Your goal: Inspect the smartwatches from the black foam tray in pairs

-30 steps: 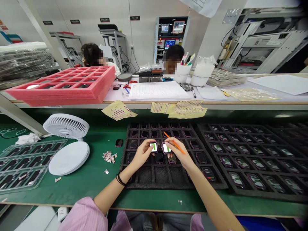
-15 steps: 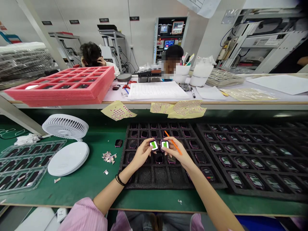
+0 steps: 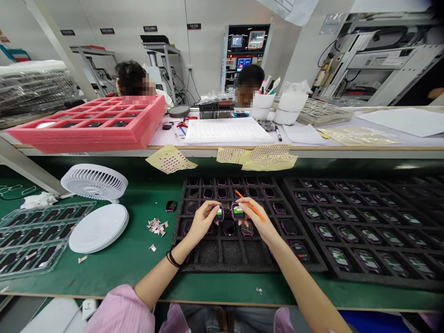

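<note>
My left hand (image 3: pixel 205 220) grips a smartwatch body (image 3: pixel 218 213) with a lit screen, its thumb over part of the display. Close beside it, a second smartwatch body (image 3: pixel 238 211), also lit in green, white and black, is held by my right hand (image 3: pixel 255 217). An orange stick-like tool (image 3: pixel 251 205), perhaps a pen, lies across the back of my right hand. Both watches are above a black foam tray (image 3: pixel 236 254), whose compartments hold several dark-screened watch bodies; some front compartments are bare.
On the right, another foam tray (image 3: pixel 324 254) holds several lit watches. Left are a white fan (image 3: pixel 99 229), a clear tray (image 3: pixel 64 247) of parts, a loose watch (image 3: pixel 170 206) and small scraps (image 3: pixel 157 226). A shelf above carries pink foam (image 3: pixel 138 138) and papers (image 3: pixel 225 130); two people sit beyond.
Both watch screens have switched from mostly white and green to a display with black, green and white. My left thumb has shifted, and the left watch has moved slightly left.
</note>
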`<state>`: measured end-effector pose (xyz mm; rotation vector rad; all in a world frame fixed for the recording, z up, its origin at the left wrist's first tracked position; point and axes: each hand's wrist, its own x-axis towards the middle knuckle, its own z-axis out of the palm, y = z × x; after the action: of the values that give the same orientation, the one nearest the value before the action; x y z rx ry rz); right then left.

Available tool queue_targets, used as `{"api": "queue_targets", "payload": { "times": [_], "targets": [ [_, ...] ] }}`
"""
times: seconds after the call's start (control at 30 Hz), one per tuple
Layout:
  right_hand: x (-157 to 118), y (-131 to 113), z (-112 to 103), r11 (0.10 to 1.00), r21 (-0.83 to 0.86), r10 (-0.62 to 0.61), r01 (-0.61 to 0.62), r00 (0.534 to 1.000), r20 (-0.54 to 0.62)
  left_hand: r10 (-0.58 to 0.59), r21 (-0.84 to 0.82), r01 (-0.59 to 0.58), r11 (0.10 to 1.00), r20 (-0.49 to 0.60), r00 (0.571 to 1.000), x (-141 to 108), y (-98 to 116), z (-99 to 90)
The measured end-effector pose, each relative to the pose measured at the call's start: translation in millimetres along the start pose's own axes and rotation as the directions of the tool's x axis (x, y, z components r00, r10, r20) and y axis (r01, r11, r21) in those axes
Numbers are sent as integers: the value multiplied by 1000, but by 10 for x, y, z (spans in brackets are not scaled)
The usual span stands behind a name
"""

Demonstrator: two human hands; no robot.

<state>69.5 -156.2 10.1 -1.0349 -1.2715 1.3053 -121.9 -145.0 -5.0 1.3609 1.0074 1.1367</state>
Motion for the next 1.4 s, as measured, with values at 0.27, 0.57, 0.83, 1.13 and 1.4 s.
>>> {"api": "queue_targets", "payload": {
  "times": [0.27, 0.57, 0.83, 1.13, 1.4],
  "targets": [
    [52, 151, -31, 997, 37, -72, 70, 995, 63, 46, -26, -46, 999, 15, 999, 9, -61, 4],
    [8, 23, -10, 999, 9, -39, 38, 997, 60, 18, -10, -17, 1000, 42, 999, 13, -40, -11],
    [25, 62, -8, 999, 7, -39, 39, 998, 57, 21, 10, -21, 1000, 30, 999, 12, -44, -29],
    [26, 50, -11, 998, 20, -53, 52, 998, 38, 43, 20, -44, 999, 62, 997, 37, -129, -28],
    [54, 154, -39, 997, 56, -57, 50, 991, 122, 71, -11, -70, 997, 70, 995, 36, -166, -9]
  ]
}}
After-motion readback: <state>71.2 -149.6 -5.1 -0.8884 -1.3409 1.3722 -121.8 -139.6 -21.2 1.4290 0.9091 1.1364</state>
